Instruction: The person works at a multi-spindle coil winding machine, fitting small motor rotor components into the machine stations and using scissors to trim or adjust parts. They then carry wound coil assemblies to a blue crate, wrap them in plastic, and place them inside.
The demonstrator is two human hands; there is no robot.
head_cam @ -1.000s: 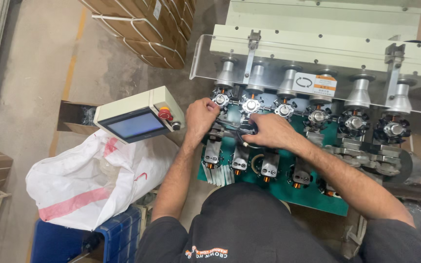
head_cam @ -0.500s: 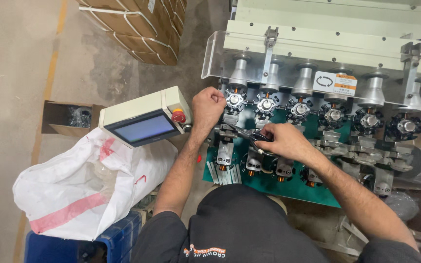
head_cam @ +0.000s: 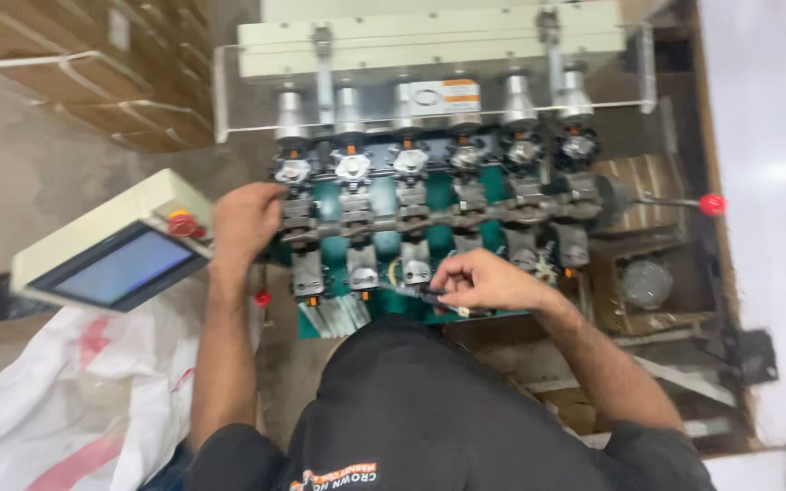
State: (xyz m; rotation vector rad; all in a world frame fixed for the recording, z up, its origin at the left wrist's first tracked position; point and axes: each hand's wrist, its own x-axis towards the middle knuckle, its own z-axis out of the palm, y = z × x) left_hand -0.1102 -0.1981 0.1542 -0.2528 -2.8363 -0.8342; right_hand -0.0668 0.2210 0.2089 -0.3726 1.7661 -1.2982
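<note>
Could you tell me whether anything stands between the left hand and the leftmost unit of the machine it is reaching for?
Nothing visible does: the left hand already rests against the leftmost unit of the machine, with no gap showing.

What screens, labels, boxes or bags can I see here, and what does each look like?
Control box screen: left of the machine, tilted blue rectangle in a cream housing with a red button.
Label: on the machine's upper rail, small white rectangle with an orange strip.
Cardboard boxes: top left, stacked, brown.
Sack: bottom left, white with red markings.
</note>
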